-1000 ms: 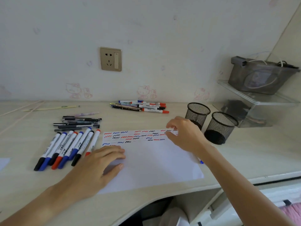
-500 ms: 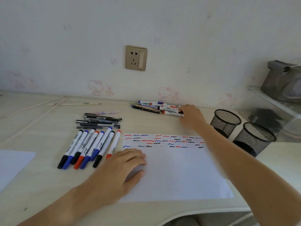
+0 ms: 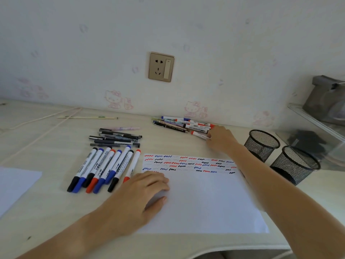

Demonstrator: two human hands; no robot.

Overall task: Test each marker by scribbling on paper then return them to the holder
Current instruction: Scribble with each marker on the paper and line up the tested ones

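Left hand (image 3: 139, 198) lies palm down, fingers straight and together, thumb out to the side, forearm running back to the bench's near left corner. Right arm reaches long across toward the far edge of the bench; right hand (image 3: 221, 139) is knuckles up, fingers curled downward. What its fingertips touch cannot be told.

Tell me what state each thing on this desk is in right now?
Paper sheet: flat, scribble rows along its far edge, lower part blank.
Left hand: open, pressing the sheet.
Right hand: fingers on a red-capped marker in the far pile.
Marker row: capped, lying left of the sheet.
Dark pens: lying side by side.
Mesh holders: upright, no markers visible inside.
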